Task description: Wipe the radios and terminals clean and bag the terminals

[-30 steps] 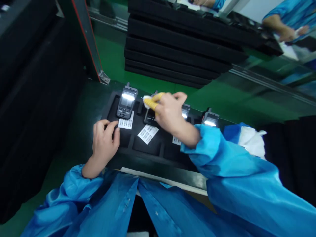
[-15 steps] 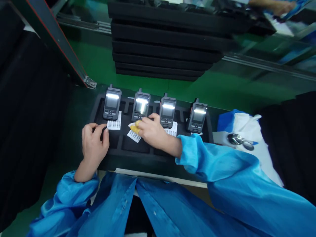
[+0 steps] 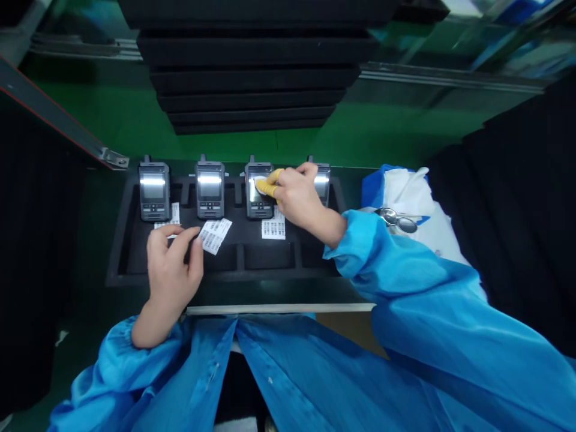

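Several grey handheld radios stand in a row along a black foam tray (image 3: 265,276). My right hand (image 3: 299,195), with yellow finger covers on two fingers, pinches a small white wipe (image 3: 260,185) against the screen of the third radio (image 3: 260,207) from the left. The rightmost radio (image 3: 322,180) is partly behind this hand. Loosely curled, my left hand (image 3: 174,261) has its thumb and index fingertip apart at the left edge of a tilted barcode label sheet (image 3: 216,234), below the second radio (image 3: 210,191). Another label sheet (image 3: 175,213) lies by the first radio (image 3: 153,192), partly covered by my left fingers.
A third label sheet (image 3: 273,228) lies below the third radio. Right of the tray are a blue box (image 3: 372,189), white cloth (image 3: 443,231) and a shiny metal item with round ends (image 3: 396,220). Black trays (image 3: 252,78) are stacked beyond the table; a metal bar (image 3: 58,117) stands left.
My right hand has gone from the label sheet below the second radio to the third radio's screen. My left hand has shifted right along the tray to that sheet. The view has swung right.
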The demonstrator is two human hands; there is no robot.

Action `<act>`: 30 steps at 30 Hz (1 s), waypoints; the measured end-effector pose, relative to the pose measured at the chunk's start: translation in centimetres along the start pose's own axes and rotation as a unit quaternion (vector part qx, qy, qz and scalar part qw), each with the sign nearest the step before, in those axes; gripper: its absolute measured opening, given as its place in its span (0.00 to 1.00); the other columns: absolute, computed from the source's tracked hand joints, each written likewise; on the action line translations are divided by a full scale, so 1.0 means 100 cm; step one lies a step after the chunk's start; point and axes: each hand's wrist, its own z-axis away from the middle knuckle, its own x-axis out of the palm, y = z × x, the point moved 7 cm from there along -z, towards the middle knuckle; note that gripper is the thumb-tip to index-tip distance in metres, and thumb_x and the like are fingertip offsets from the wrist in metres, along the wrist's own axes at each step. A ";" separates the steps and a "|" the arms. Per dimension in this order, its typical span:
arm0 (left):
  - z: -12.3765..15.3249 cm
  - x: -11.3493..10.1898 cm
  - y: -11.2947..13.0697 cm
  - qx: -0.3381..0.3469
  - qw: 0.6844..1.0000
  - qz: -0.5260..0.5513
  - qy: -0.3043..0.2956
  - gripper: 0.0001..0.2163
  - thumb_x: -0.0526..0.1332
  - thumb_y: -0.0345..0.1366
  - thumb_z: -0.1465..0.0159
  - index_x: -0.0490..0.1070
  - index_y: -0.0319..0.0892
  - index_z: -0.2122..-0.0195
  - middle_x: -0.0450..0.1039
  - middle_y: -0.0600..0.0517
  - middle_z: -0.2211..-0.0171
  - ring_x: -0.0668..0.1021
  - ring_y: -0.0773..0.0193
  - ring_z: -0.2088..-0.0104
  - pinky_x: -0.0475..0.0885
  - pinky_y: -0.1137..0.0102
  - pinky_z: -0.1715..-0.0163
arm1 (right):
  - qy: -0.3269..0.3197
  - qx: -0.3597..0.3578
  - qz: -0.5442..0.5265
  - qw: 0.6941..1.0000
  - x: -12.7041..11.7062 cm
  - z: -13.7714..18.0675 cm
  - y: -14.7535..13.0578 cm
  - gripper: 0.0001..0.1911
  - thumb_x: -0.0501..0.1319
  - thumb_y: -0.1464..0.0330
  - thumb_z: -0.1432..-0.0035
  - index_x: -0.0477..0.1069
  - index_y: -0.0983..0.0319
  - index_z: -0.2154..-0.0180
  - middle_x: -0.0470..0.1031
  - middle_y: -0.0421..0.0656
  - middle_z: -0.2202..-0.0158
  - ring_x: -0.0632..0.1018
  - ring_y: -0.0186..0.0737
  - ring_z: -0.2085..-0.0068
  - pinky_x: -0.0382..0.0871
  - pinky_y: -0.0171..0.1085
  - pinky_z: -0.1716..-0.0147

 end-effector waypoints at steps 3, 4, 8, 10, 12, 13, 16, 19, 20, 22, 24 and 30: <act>0.003 0.012 0.013 0.012 1.000 0.010 -0.012 0.08 0.57 0.33 0.37 0.74 0.40 0.59 0.67 0.44 0.62 0.73 0.56 0.60 0.72 0.62 0.61 | -0.005 -0.059 0.015 0.998 0.007 0.022 -0.023 0.19 0.46 0.71 0.34 0.76 0.57 0.61 0.75 0.41 0.63 0.66 0.38 0.62 0.42 0.44 0.59; 0.004 0.016 0.017 0.017 1.000 0.014 -0.011 0.08 0.57 0.32 0.37 0.74 0.40 0.60 0.67 0.45 0.63 0.73 0.56 0.60 0.72 0.62 0.61 | -0.005 -0.084 0.018 0.996 0.008 0.031 -0.031 0.19 0.47 0.71 0.34 0.76 0.57 0.63 0.75 0.41 0.64 0.66 0.37 0.63 0.42 0.44 0.59; 0.007 0.031 0.036 0.048 0.998 0.027 -0.032 0.07 0.56 0.30 0.36 0.73 0.39 0.60 0.68 0.45 0.64 0.74 0.57 0.61 0.72 0.61 0.61 | -0.011 -0.156 0.015 0.988 0.000 0.052 -0.042 0.18 0.48 0.73 0.35 0.76 0.58 0.66 0.75 0.40 0.64 0.66 0.36 0.62 0.43 0.44 0.60; 0.007 0.039 0.047 0.072 0.995 0.038 -0.052 0.07 0.56 0.30 0.35 0.73 0.40 0.60 0.70 0.45 0.64 0.74 0.56 0.59 0.73 0.61 0.58 | 0.011 -0.110 0.011 0.994 -0.013 0.048 -0.022 0.18 0.47 0.72 0.35 0.76 0.56 0.61 0.75 0.40 0.61 0.67 0.37 0.60 0.43 0.44 0.59; 0.007 0.046 0.058 0.097 0.991 0.053 -0.070 0.07 0.55 0.29 0.35 0.73 0.39 0.61 0.72 0.45 0.64 0.75 0.55 0.56 0.72 0.58 0.53 | 0.058 -0.017 0.010 0.998 -0.032 0.040 0.016 0.19 0.46 0.71 0.35 0.74 0.55 0.57 0.74 0.41 0.59 0.67 0.40 0.58 0.44 0.46 0.58; 0.007 0.050 0.062 0.107 0.990 0.056 -0.078 0.08 0.55 0.29 0.35 0.73 0.39 0.61 0.73 0.45 0.62 0.75 0.54 0.53 0.70 0.56 0.49 | 0.086 0.031 0.013 0.996 -0.042 0.038 0.038 0.19 0.46 0.71 0.35 0.74 0.55 0.56 0.74 0.43 0.58 0.67 0.41 0.57 0.44 0.46 0.58; 0.008 0.063 0.076 0.142 0.982 0.045 -0.120 0.09 0.53 0.32 0.33 0.72 0.38 0.57 0.75 0.43 0.54 0.72 0.50 0.44 0.65 0.49 0.43 | 0.131 0.113 0.026 0.985 -0.056 0.037 0.089 0.18 0.46 0.70 0.37 0.74 0.58 0.59 0.72 0.45 0.59 0.67 0.43 0.58 0.45 0.48 0.58; 0.011 0.076 0.095 0.194 0.967 0.042 -0.162 0.13 0.51 0.35 0.31 0.71 0.36 0.54 0.72 0.40 0.46 0.69 0.47 0.41 0.64 0.47 0.43 | 0.107 0.126 0.029 0.986 -0.047 0.043 0.107 0.17 0.47 0.72 0.39 0.75 0.59 0.62 0.73 0.43 0.60 0.66 0.42 0.59 0.45 0.48 0.57; 0.012 0.080 0.103 0.214 0.961 0.044 -0.170 0.14 0.51 0.37 0.31 0.71 0.34 0.52 0.71 0.38 0.45 0.69 0.47 0.41 0.64 0.47 0.42 | 0.094 0.125 0.028 0.987 -0.042 0.045 0.106 0.17 0.47 0.73 0.39 0.75 0.59 0.63 0.73 0.42 0.60 0.66 0.42 0.59 0.45 0.48 0.56; 0.013 0.089 0.119 0.251 0.949 0.042 -0.185 0.18 0.50 0.41 0.31 0.70 0.33 0.49 0.69 0.37 0.43 0.68 0.47 0.40 0.63 0.47 0.41 | 0.074 0.117 0.025 0.990 -0.032 0.049 0.100 0.18 0.47 0.74 0.39 0.75 0.59 0.65 0.74 0.42 0.60 0.66 0.42 0.58 0.44 0.48 0.56; 0.016 0.099 0.134 0.279 0.938 0.032 -0.204 0.23 0.50 0.45 0.31 0.68 0.31 0.47 0.66 0.36 0.42 0.68 0.48 0.40 0.62 0.48 0.41 | 0.063 0.099 0.026 0.993 -0.026 0.053 0.089 0.18 0.47 0.74 0.38 0.75 0.59 0.66 0.74 0.41 0.61 0.65 0.41 0.58 0.43 0.47 0.56; 0.020 0.124 0.151 0.289 0.928 0.007 -0.235 0.29 0.46 0.50 0.32 0.67 0.27 0.45 0.66 0.33 0.42 0.68 0.46 0.40 0.62 0.47 0.41 | 0.056 0.000 0.069 0.996 -0.022 0.082 0.056 0.19 0.47 0.73 0.34 0.76 0.57 0.60 0.78 0.40 0.62 0.66 0.37 0.62 0.42 0.45 0.55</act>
